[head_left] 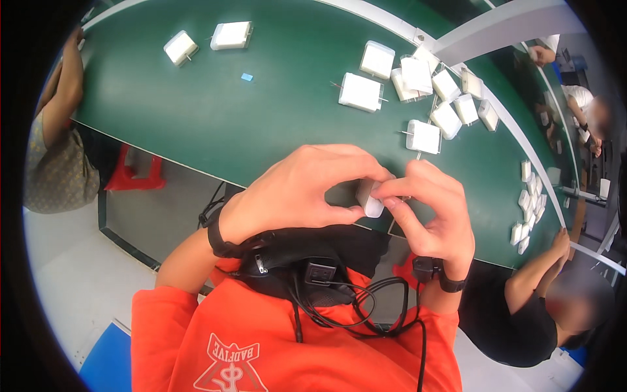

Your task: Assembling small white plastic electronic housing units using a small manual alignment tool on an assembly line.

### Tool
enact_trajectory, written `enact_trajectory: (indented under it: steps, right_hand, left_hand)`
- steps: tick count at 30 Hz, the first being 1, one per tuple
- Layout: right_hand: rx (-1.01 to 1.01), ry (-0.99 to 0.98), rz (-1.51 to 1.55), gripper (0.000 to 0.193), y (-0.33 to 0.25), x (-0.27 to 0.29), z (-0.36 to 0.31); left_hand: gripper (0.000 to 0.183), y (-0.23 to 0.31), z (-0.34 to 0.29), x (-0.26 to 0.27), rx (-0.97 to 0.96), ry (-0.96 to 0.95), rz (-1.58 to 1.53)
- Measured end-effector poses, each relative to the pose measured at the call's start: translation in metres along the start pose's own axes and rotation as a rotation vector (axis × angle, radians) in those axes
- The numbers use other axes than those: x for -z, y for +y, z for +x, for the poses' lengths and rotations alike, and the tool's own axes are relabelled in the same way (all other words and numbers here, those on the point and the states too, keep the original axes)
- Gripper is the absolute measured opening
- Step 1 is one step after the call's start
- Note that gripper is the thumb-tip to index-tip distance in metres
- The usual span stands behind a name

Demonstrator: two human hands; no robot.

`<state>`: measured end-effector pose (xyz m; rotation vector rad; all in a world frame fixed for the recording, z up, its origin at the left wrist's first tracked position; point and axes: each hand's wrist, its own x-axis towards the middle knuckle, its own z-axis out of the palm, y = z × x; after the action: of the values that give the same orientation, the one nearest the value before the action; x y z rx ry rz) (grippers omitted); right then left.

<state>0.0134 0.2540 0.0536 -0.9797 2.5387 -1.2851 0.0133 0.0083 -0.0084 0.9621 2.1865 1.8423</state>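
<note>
Near the table's front edge, my left hand [304,189] holds a small white rectangular block [370,205] between thumb and fingers. At the block's right side, the thumb and forefinger of my right hand [434,202] are pinched together against it. Whatever lies between those fingertips is hidden. Just beyond my right hand lies a similar white block [423,136] with a clear casing and thin metal pins. More of these blocks make up a loose cluster [446,120] behind it, some leaning on one another.
Two more blocks, one tilted [180,48] and one flat [231,35], lie far left on the green table [196,117], near a small blue piece [247,77]. Further blocks [525,199] sit by a person in black [516,313] at right. A grey rail [509,29] crosses the back.
</note>
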Motion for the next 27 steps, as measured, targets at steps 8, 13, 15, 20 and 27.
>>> enact_trajectory:
  steps: [8,13,15,20,27]
  right_hand:
    - [-0.064,-0.015,0.015,0.023,0.002,0.009,-0.002]
    - [-0.004,-0.036,0.006,0.026,-0.001,0.006,0.009]
    - [0.024,-0.055,-0.017,0.027,-0.001,0.008,0.014]
    - [-0.036,-0.006,0.033,0.028,-0.009,0.009,0.013]
    - [-0.056,-0.031,-0.001,0.018,-0.004,0.01,-0.004]
  left_hand:
    - [0.042,-0.003,0.0,-0.001,-0.045,0.011,0.014]
    - [0.044,-0.004,0.0,-0.001,-0.039,-0.002,0.036]
    - [0.045,-0.004,0.0,-0.002,-0.054,0.014,0.049]
    - [0.047,-0.003,-0.001,0.0,-0.054,0.028,0.057]
    - [0.044,-0.003,0.001,-0.002,-0.055,0.013,0.047]
